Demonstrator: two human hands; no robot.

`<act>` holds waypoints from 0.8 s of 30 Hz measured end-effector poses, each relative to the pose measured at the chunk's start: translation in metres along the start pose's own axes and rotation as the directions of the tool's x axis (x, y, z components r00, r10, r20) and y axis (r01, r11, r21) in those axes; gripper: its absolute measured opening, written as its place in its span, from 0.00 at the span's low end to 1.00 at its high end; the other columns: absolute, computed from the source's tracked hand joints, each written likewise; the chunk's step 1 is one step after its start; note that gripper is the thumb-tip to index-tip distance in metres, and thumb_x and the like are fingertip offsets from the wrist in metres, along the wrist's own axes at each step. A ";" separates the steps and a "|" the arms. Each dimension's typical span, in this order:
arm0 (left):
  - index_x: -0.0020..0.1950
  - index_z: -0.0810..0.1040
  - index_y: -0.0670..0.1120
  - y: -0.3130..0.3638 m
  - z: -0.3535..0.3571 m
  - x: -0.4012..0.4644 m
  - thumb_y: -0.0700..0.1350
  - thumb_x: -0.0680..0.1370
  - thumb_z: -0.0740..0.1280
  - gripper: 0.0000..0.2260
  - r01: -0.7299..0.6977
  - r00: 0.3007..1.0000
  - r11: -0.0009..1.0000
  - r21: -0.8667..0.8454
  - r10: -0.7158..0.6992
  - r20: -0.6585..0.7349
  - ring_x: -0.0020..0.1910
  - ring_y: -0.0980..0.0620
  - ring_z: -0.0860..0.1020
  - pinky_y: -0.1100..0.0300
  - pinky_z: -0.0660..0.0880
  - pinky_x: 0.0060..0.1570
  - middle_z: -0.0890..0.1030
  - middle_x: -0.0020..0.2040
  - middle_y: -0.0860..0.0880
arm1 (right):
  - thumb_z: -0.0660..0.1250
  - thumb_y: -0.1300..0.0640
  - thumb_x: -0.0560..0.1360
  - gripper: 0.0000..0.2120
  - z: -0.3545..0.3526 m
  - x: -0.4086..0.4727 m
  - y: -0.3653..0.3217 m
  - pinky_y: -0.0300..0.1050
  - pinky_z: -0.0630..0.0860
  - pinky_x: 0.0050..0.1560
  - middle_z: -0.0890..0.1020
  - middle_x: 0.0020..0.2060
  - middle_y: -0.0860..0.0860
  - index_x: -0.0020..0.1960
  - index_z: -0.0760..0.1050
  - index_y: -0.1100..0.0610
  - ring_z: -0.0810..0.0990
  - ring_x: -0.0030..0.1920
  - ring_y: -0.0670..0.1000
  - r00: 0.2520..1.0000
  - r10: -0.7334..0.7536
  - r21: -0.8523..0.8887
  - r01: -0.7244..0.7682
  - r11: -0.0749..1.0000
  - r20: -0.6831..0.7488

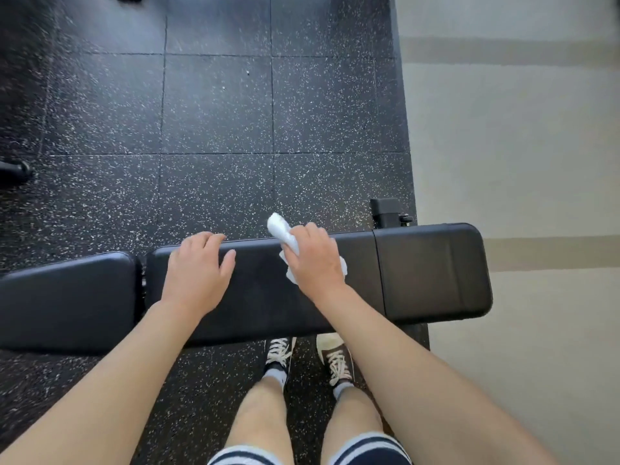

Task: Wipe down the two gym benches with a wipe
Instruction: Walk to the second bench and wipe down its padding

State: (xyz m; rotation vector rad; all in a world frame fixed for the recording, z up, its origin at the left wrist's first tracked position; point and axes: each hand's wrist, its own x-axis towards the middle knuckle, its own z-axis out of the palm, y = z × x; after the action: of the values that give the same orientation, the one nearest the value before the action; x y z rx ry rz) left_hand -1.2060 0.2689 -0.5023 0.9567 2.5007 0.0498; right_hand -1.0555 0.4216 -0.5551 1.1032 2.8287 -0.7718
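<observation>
The crumpled white paper wipe (288, 241) is bunched under my right hand (317, 260), whose fingers curl over it and press it onto the black padded vinyl gym bench (261, 297), near the far edge of the long pad; one end of the wipe pokes out past that edge, and bits show either side of my palm. My left hand (198, 270) holds nothing: its fingers are loosely spread, fingertips at the far edge of the same pad, apparently steadying me.

I judge that I am in the middle of wiping this first bench, working the long central pad. The next move calls for steady downward pressure and long strokes along the pad, towards the right-hand end section (432, 266), then back over the separate pad on the left (63, 297).

The bench lies crosswise in front of me, its long axis running left to right, with its right end reaching over the edge of the speckled black rubber floor tiles (218, 105) towards the pale beige floor (520, 146). My feet in dark lace-up trainers (335, 357) stand just beside its near side. The second bench is not in view.
</observation>
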 end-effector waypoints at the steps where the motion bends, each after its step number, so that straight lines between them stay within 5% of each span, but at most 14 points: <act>1: 0.74 0.75 0.42 0.009 -0.017 -0.004 0.52 0.85 0.63 0.21 -0.014 1.000 1.000 0.007 0.014 -0.005 0.72 0.39 0.72 0.41 0.69 0.71 0.76 0.71 0.42 | 0.64 0.48 0.82 0.13 -0.022 0.000 0.000 0.52 0.68 0.49 0.77 0.52 0.54 0.59 0.76 0.56 0.75 0.52 0.58 1.000 0.002 -0.018 -0.002 1.000 0.002; 12: 0.76 0.73 0.45 0.076 -0.203 -0.051 0.58 0.82 0.66 0.27 -0.175 0.967 0.984 0.014 0.175 -0.184 0.76 0.42 0.69 0.42 0.66 0.75 0.74 0.75 0.44 | 0.65 0.48 0.82 0.13 -0.247 -0.008 -0.039 0.55 0.74 0.50 0.78 0.50 0.54 0.58 0.79 0.57 0.76 0.50 0.58 0.986 0.022 0.072 -0.010 0.997 -0.168; 24: 0.74 0.74 0.45 0.101 -0.329 -0.124 0.57 0.81 0.69 0.26 -0.227 0.899 0.974 -0.023 0.201 -0.388 0.74 0.43 0.71 0.42 0.69 0.73 0.76 0.73 0.45 | 0.66 0.50 0.82 0.12 -0.384 -0.050 -0.089 0.53 0.75 0.48 0.80 0.49 0.53 0.57 0.78 0.58 0.77 0.47 0.56 0.937 -0.040 0.117 0.085 0.989 -0.348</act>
State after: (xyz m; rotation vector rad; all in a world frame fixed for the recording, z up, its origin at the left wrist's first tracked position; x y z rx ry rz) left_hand -1.2035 0.3077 -0.1381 1.2963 2.7044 0.4302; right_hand -1.0110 0.5056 -0.1695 1.2889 3.1544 -0.8555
